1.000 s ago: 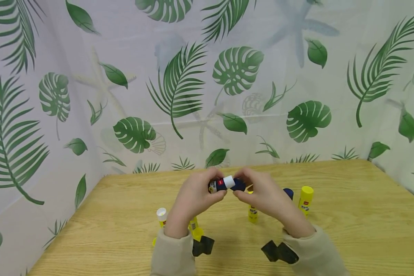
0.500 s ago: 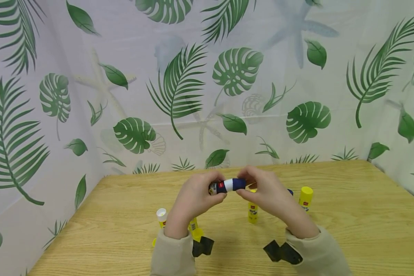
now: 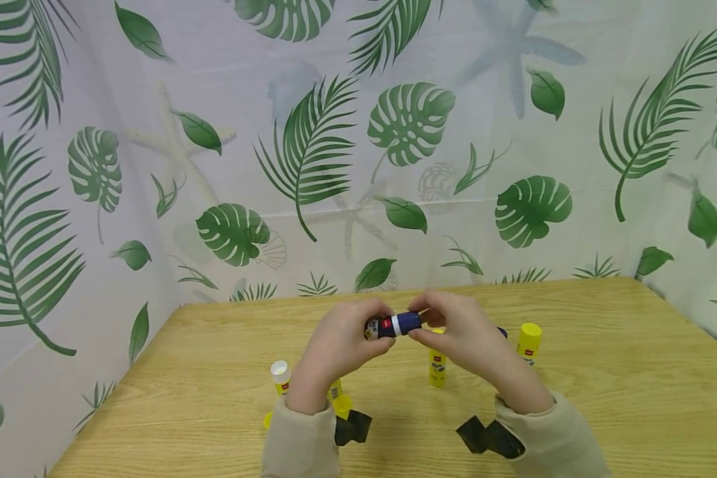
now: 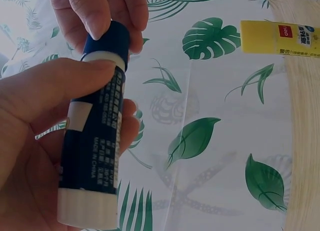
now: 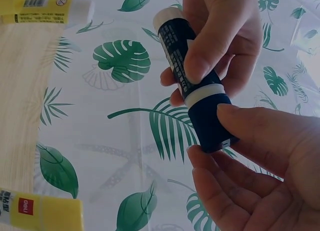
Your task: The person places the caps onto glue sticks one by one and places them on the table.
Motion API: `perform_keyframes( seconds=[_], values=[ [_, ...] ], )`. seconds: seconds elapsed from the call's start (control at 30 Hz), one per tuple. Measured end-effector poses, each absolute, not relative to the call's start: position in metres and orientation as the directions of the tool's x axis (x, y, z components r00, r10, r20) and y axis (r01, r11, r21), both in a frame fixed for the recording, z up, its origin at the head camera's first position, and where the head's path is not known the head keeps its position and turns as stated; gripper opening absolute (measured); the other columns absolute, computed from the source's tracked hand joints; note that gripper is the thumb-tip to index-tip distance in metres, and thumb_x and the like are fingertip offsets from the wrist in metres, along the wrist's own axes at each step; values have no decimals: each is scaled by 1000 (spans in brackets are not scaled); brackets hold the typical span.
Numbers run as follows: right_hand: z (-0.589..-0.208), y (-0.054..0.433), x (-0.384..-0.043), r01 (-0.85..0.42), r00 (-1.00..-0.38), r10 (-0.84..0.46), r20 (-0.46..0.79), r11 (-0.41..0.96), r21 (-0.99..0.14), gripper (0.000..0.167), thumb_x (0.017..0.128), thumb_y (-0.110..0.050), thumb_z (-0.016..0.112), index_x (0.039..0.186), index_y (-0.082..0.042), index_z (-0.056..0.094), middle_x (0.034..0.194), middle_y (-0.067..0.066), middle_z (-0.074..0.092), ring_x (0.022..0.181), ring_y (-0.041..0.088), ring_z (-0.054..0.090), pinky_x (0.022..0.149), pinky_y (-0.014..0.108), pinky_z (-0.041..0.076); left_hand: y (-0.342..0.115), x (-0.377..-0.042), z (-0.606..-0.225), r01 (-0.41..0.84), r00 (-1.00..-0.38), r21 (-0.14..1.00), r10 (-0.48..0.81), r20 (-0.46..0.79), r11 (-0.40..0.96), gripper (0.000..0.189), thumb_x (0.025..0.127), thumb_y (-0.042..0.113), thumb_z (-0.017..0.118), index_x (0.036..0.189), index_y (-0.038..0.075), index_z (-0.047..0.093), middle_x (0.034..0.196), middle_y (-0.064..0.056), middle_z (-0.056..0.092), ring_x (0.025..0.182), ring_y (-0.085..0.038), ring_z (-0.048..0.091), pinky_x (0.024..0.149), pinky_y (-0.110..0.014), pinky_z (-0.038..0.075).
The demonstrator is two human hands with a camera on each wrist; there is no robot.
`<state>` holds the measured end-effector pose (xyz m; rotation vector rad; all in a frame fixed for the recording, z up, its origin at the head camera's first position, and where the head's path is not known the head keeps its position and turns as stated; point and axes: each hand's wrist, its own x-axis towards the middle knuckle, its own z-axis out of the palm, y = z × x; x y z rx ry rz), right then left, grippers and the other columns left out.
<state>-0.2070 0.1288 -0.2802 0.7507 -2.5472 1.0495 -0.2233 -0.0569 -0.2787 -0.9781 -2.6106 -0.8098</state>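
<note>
Cap (image 5: 206, 123) now sits further left over stick (image 4: 82, 158) than before; left hand (image 3: 338, 335) grips stick, right hand (image 3: 459, 330) pinches cap.

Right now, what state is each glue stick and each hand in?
Navy glue stick, tilted, off the table.
Navy cap, on that stick's white collar, which partly shows.
Left hand, grips the stick.
Right hand, pinches the cap.
Middle yellow glue stick, upright, capped.
Far-right yellow glue stick, upright, capped.
White-topped yellow glue stick, upright, uncapped.
Fourth yellow glue stick, mostly hidden, cannot tell.
Second navy glue stick, mostly hidden, cannot tell.
</note>
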Motion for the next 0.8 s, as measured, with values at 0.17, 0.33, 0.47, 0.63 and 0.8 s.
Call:
perform_keyframes(
  seconds=[0.17, 0.33, 0.47, 0.63, 0.8],
  values=[
    [-282, 129, -208, -574, -816, -363, 450, 603, -554, 20, 75, -2, 68, 94, -3, 60, 89, 4, 60, 79, 16, 60, 70, 28, 49, -56, -224, -280, 666, -746, 410, 535, 397, 623, 21, 76, 15, 69, 96, 12, 61, 87, 1, 61, 70, -8, 52, 64, -21, 44],
    [-281, 129, -207, -579, -813, -368, 450, 593, -560, 20, 75, -1, 68, 94, -2, 60, 89, 5, 60, 78, 16, 59, 71, 30, 49, -55, -224, -280, 675, -737, 402, 541, 405, 618, 21, 76, 14, 69, 95, 11, 61, 87, 1, 61, 70, -8, 52, 64, -21, 44],
    [-280, 128, -206, -576, -815, -368, 447, 596, -560, 20, 76, -2, 68, 94, -3, 60, 89, 4, 60, 78, 15, 59, 71, 30, 49, -54, -224, -280, 681, -732, 394, 545, 409, 618, 21, 76, 14, 70, 95, 11, 61, 87, 1, 61, 70, -8, 52, 64, -21, 44],
    [-279, 132, -207, -576, -817, -382, 431, 568, -588, 23, 78, -4, 66, 100, 0, 58, 94, 8, 61, 83, 19, 60, 74, 33, 48, -55, -223, -279, 677, -735, 406, 538, 413, 614, 20, 76, 14, 69, 95, 11, 61, 86, 1, 61, 69, -8, 52, 63, -21, 44],
    [-276, 137, -207, -571, -820, -385, 423, 535, -622, 24, 80, -4, 63, 103, 1, 58, 97, 10, 61, 86, 21, 59, 76, 34, 47, -55, -223, -278, 684, -728, 408, 536, 427, 605, 20, 76, 14, 69, 94, 10, 62, 85, 1, 61, 67, -8, 51, 62, -21, 44]
  ],
)
